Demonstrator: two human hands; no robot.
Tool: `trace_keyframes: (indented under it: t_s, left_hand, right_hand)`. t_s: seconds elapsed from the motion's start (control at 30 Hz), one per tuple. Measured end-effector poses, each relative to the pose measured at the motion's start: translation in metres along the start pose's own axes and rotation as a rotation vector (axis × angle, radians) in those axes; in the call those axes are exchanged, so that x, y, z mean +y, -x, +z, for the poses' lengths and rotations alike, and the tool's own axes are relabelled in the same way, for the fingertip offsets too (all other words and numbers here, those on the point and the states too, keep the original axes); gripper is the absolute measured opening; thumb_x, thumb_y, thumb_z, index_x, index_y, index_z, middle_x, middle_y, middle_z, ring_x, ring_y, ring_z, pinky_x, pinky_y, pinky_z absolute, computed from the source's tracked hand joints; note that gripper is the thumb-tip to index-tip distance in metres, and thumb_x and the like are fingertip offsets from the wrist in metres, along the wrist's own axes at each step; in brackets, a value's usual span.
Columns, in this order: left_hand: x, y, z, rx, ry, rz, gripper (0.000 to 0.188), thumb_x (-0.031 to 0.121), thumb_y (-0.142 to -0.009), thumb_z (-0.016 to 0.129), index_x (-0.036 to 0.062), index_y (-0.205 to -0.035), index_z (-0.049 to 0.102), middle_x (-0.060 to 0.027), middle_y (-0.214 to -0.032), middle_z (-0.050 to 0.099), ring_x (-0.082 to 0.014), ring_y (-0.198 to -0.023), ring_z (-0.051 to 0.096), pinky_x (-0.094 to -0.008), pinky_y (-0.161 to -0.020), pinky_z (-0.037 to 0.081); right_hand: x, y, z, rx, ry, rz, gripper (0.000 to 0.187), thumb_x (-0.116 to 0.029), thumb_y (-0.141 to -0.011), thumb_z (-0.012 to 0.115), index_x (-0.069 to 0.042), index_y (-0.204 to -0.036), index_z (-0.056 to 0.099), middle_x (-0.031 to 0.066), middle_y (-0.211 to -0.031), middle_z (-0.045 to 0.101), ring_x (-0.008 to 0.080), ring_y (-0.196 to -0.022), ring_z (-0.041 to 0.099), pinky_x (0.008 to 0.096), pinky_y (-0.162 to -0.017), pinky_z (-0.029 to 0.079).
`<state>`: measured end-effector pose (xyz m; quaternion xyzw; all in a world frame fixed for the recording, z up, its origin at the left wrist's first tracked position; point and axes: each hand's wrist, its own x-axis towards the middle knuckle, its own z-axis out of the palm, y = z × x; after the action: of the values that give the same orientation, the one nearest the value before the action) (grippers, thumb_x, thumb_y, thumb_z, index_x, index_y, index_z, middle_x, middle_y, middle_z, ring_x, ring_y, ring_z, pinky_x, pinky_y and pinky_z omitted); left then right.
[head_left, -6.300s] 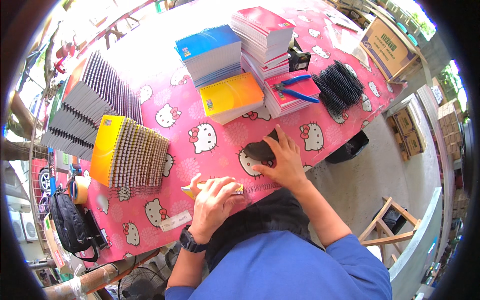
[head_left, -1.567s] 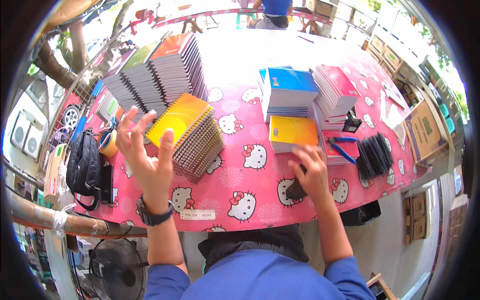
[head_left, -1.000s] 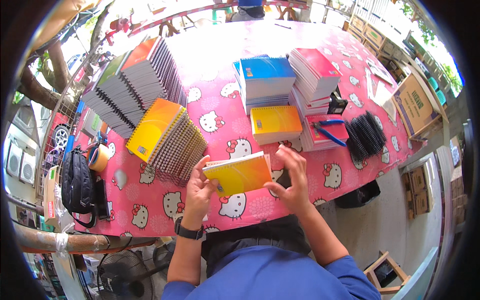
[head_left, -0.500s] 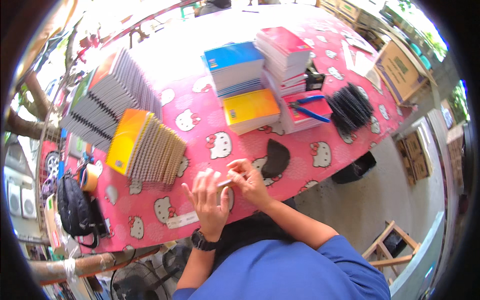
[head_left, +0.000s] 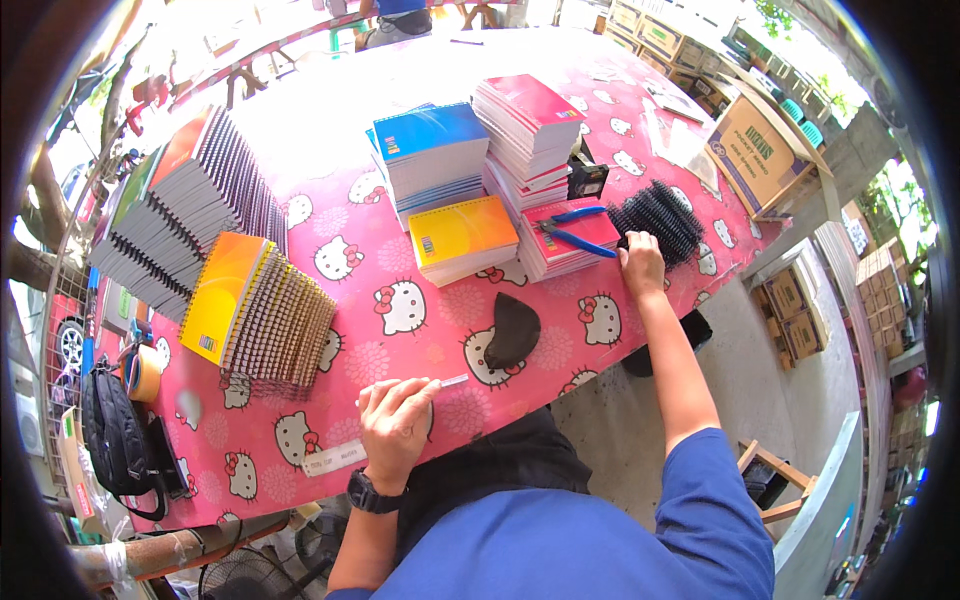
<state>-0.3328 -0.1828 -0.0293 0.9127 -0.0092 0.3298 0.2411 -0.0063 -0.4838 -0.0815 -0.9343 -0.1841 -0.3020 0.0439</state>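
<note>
My left hand [head_left: 393, 425], with a black watch on its wrist, is closed around a slim pale stick-like tool [head_left: 454, 381] whose tip pokes out past the fingers. My right hand [head_left: 642, 265] reaches out to the near left edge of a pile of black spiral binding coils [head_left: 662, 222]. Its fingers are curled, and I cannot make out what is between them. Just left of it, blue-handled pliers [head_left: 575, 230] lie on a short stack of pink notebooks [head_left: 545, 262]. A dark curved pad-like piece [head_left: 514, 332] rests on the table between my hands.
Yellow [head_left: 462, 235], blue [head_left: 430, 135] and red notebook stacks [head_left: 530, 105] stand mid-table. Spiral-bound notebooks [head_left: 265, 320] are piled at left. A white strip [head_left: 335, 459] lies near the front edge of the pink table [head_left: 450, 340]. A carton [head_left: 755, 150] sits at far right.
My right hand has left my left hand and moved far right to the black coils. The left hand has closed around the pale tool. The view has shifted slightly.
</note>
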Motion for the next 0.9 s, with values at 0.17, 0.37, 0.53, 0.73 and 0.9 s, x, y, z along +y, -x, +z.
trace_keyframes:
  t_s: [0.17,0.37,0.53,0.73,0.9]
  left_hand:
    - [0.002,0.004,0.002,-0.016,0.018,-0.018,0.022,0.007,-0.070,0.066,0.0128,-0.090,0.069,-0.0012,-0.089,0.064,-0.0196,-0.083,0.058,-0.0327,-0.075,0.040]
    - [0.008,0.003,0.007,0.008,0.031,-0.051,0.019,0.009,-0.072,0.067,0.0126,-0.091,0.067,-0.0006,-0.085,0.061,-0.0195,-0.082,0.056,-0.0332,-0.074,0.038]
    - [0.014,-0.007,0.008,-0.022,-0.016,-0.126,0.021,0.011,-0.071,0.069,0.0126,-0.091,0.066,-0.0008,-0.082,0.059,-0.0197,-0.079,0.055,-0.0337,-0.073,0.038]
    - [0.008,-0.002,0.007,-0.052,0.006,-0.130,0.020,0.014,-0.068,0.071,0.0127,-0.088,0.067,-0.0011,-0.081,0.059,-0.0191,-0.079,0.054,-0.0333,-0.073,0.037]
    - [0.006,-0.005,0.005,-0.087,0.042,-0.104,0.018,0.015,-0.068,0.071,0.0135,-0.085,0.066,-0.0003,-0.079,0.059,-0.0189,-0.077,0.055,-0.0334,-0.073,0.037]
  right_hand:
    - [0.000,-0.013,0.001,-0.144,-0.039,-0.024,0.016,-0.014,-0.074,0.066,-0.004,-0.084,0.058,0.0128,-0.085,0.056,0.0300,-0.087,0.055,0.0379,-0.079,0.046]
    - [0.009,-0.018,-0.001,0.004,-0.375,0.213,0.017,-0.010,-0.082,0.061,-0.002,-0.090,0.050,0.0174,-0.082,0.059,0.0336,-0.076,0.059,0.0407,-0.070,0.046]
    - [0.009,-0.029,-0.030,0.323,-0.489,0.112,0.022,-0.006,-0.086,0.052,-0.003,-0.107,0.048,0.0106,-0.083,0.055,0.0216,-0.070,0.055,0.0322,-0.065,0.046]
    - [-0.108,0.018,-0.140,-0.245,-1.474,0.001,0.018,-0.012,-0.088,0.047,-0.006,-0.101,0.059,0.0062,-0.086,0.058,0.0073,-0.067,0.047,0.0197,-0.059,0.040]
    - [-0.173,0.061,-0.152,-0.796,-1.363,-0.194,0.019,-0.003,-0.086,0.054,-0.004,-0.104,0.060,0.0071,-0.086,0.058,0.0169,-0.079,0.057,0.0278,-0.070,0.046]
